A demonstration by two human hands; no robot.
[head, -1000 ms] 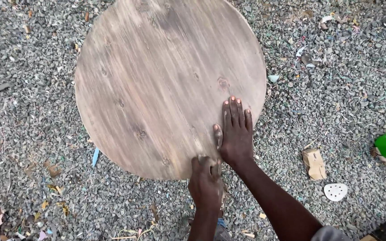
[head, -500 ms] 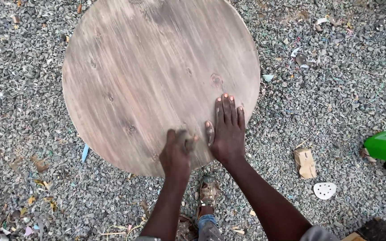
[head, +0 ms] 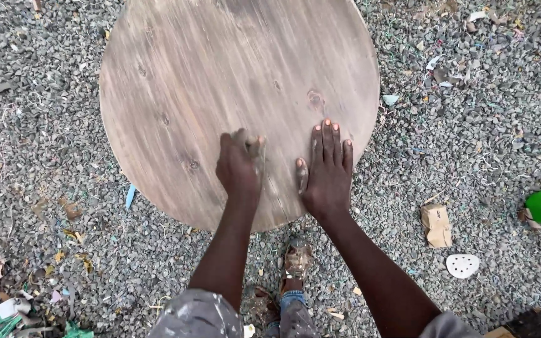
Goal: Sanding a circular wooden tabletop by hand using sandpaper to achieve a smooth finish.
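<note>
We see a large round grey-brown wooden board (head: 233, 94) lying flat on loose grey gravel (head: 45, 125), filling the far centre of the scene. Our left hand (head: 239, 166) is curled tight around a small grey sanding pad (head: 253, 145) pressed to the board's near part, while our right hand (head: 327, 169) lies flat beside it, fingers spread open. A white triangular perforated sanding sheet (head: 463, 265) rests on the gravel at near right.

Soft, even daylight fills the view — no hard shadows and no glare on the round wooden board (head: 239, 100), only a faint shade just beneath its near edge. The board's grain and the gravel (head: 471, 144) beside it are sharp. The left hand (head: 239, 168) on the board is slightly motion-blurred — the right hand (head: 327, 172) next to it reads crisp.
</note>
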